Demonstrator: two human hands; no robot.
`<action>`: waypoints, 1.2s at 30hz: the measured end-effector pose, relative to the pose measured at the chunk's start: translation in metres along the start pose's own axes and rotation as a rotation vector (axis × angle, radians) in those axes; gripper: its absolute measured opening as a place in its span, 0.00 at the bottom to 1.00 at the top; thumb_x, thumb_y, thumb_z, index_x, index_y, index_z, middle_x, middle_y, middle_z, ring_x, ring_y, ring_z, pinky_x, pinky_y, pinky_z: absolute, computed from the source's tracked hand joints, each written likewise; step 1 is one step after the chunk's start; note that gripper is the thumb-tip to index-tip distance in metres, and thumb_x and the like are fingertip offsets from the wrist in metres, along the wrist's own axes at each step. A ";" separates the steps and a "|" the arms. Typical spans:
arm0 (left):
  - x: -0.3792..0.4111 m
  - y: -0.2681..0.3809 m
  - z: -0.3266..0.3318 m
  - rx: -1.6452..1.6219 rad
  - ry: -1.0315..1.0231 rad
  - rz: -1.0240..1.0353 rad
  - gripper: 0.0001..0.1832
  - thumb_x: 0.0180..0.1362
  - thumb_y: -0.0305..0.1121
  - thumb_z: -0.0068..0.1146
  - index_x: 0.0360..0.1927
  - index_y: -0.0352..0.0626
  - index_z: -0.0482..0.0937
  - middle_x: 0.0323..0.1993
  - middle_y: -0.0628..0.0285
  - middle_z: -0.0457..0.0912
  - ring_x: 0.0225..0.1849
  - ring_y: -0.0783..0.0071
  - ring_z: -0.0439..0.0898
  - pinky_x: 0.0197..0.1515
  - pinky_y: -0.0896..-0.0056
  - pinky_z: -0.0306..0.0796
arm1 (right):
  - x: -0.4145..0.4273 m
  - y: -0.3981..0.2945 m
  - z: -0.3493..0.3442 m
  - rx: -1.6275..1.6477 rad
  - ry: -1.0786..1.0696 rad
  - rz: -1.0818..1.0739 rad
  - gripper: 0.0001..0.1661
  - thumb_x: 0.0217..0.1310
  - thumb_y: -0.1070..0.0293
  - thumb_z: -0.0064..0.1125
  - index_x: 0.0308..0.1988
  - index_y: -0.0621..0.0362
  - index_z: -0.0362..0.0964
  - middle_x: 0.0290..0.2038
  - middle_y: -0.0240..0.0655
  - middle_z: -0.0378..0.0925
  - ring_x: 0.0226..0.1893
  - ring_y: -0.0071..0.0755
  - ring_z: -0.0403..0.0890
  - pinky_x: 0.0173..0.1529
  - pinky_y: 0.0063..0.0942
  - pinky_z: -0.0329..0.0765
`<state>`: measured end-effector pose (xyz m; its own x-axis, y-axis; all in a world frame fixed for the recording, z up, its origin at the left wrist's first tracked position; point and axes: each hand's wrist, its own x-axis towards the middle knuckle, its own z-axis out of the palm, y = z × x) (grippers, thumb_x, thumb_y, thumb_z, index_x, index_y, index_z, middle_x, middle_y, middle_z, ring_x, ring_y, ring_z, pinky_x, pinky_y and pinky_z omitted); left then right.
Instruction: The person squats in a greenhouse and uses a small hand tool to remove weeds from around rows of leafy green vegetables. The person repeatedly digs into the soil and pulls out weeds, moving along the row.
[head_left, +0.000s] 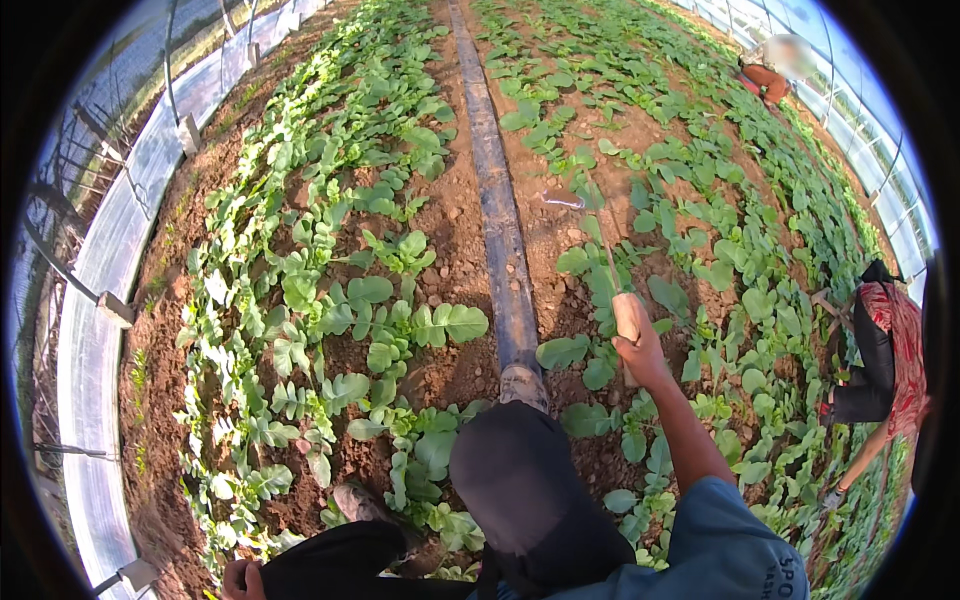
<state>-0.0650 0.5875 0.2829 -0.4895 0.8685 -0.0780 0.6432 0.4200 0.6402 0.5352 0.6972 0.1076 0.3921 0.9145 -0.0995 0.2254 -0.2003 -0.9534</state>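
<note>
My right hand (637, 346) grips the wooden handle of a long thin-shafted hoe (602, 236). Its narrow metal blade (562, 200) is by the bare soil between two rows of leafy green plants (585, 262), right of a dark flat strip (491, 180). At the lower left edge my left hand (244, 579) rests beside my dark trouser leg, its fingers partly cut off, so whether it holds anything is hidden. One of my shoes (523, 384) stands on the near end of the strip, the other (360, 501) among the left plants.
Rows of leafy plants (330, 247) fill both sides. Clear plastic sheeting (97, 360) with poles and blocks (116, 309) borders the left. One person (772, 67) crouches at the far right; another (892, 360) bends over the plants at the near right, a gloved hand low.
</note>
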 end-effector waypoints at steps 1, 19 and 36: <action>0.004 0.000 0.000 -0.069 -0.050 -0.019 0.12 0.57 0.35 0.54 0.33 0.34 0.77 0.31 0.60 0.76 0.34 0.68 0.71 0.40 0.66 0.66 | 0.011 0.006 -0.009 -0.031 0.052 -0.003 0.44 0.55 0.78 0.51 0.68 0.47 0.43 0.54 0.46 0.66 0.20 0.27 0.71 0.25 0.30 0.72; 0.025 0.033 -0.005 0.203 -0.270 -0.320 0.15 0.61 0.36 0.46 0.43 0.35 0.77 0.42 0.52 0.73 0.42 0.61 0.72 0.48 0.61 0.65 | 0.266 0.086 -0.081 -0.411 0.152 0.322 0.45 0.57 0.71 0.49 0.69 0.43 0.35 0.43 0.51 0.74 0.20 0.39 0.76 0.27 0.37 0.75; 0.054 0.002 0.009 0.390 -0.432 0.127 0.18 0.64 0.35 0.37 0.47 0.36 0.76 0.45 0.48 0.74 0.47 0.53 0.72 0.53 0.57 0.63 | 0.001 0.140 -0.147 -0.701 0.015 0.264 0.50 0.52 0.73 0.53 0.69 0.44 0.35 0.44 0.59 0.73 0.30 0.52 0.79 0.36 0.41 0.75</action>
<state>-0.0848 0.6381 0.2736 -0.1631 0.9124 -0.3754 0.8899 0.3003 0.3434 0.6980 0.6187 0.0156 0.5229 0.8012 -0.2909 0.6355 -0.5939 -0.4934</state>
